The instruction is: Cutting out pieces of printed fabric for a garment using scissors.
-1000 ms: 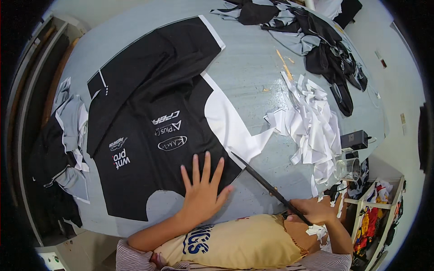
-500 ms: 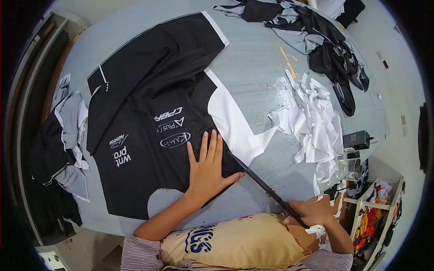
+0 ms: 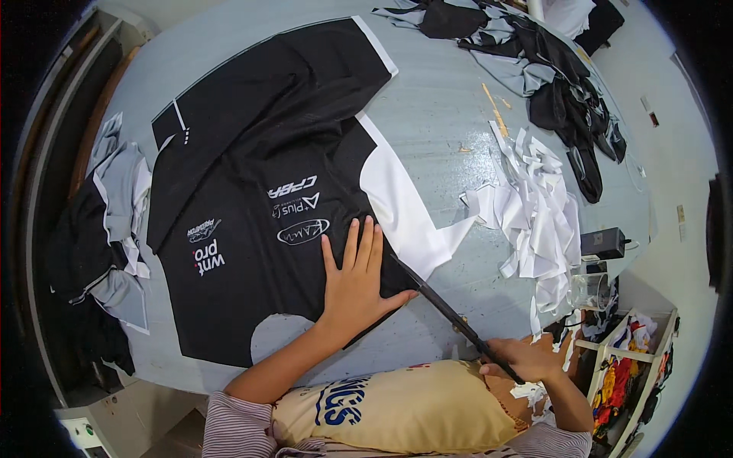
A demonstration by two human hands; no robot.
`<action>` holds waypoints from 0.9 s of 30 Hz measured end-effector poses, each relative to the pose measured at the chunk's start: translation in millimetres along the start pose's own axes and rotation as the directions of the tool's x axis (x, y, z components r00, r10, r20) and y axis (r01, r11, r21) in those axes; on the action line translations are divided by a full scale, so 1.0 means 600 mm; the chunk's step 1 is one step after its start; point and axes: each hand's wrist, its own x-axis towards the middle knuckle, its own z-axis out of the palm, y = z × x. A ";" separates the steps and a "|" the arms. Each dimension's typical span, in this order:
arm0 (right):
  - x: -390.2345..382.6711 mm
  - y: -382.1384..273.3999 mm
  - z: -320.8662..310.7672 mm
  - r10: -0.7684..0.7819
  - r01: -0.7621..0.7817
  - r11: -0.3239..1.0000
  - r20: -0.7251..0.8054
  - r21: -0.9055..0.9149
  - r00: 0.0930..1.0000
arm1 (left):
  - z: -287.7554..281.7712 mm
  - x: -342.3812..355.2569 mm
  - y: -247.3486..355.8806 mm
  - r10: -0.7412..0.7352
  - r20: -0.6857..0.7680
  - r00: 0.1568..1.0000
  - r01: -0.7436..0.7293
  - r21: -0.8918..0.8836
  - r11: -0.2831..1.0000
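A black fabric panel (image 3: 217, 305) with white print lies spread on the grey table (image 3: 435, 99), a white strip (image 3: 405, 210) along its right edge; long black scissors (image 3: 445, 307) reach where black meets white, their handles clamped in the right hand (image 3: 525, 359); the left hand (image 3: 355, 286) lies flat on the panel, fingers apart; rightward, white scraps (image 3: 538, 217) lie heaped, dark cloth (image 3: 569, 103) beyond

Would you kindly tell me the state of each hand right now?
Left hand: open, fingers spread flat on the black cloth.
Right hand: closed, holding a long black tool, probably scissors.
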 end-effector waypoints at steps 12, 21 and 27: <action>-0.009 0.002 0.018 0.094 -0.092 0.991 -0.021 0.093 0.995 | -0.001 -0.001 -0.004 0.014 0.016 1.000 -0.014 0.007 1.000; -0.018 -0.006 0.022 -0.057 0.049 0.998 -0.170 -0.046 0.984 | 0.001 -0.006 -0.005 0.016 -0.001 1.000 -0.016 0.003 1.000; -0.013 0.001 0.022 0.040 -0.067 0.980 -0.143 -0.189 0.989 | 0.001 -0.005 -0.011 0.006 -0.098 0.995 -0.009 -0.024 1.000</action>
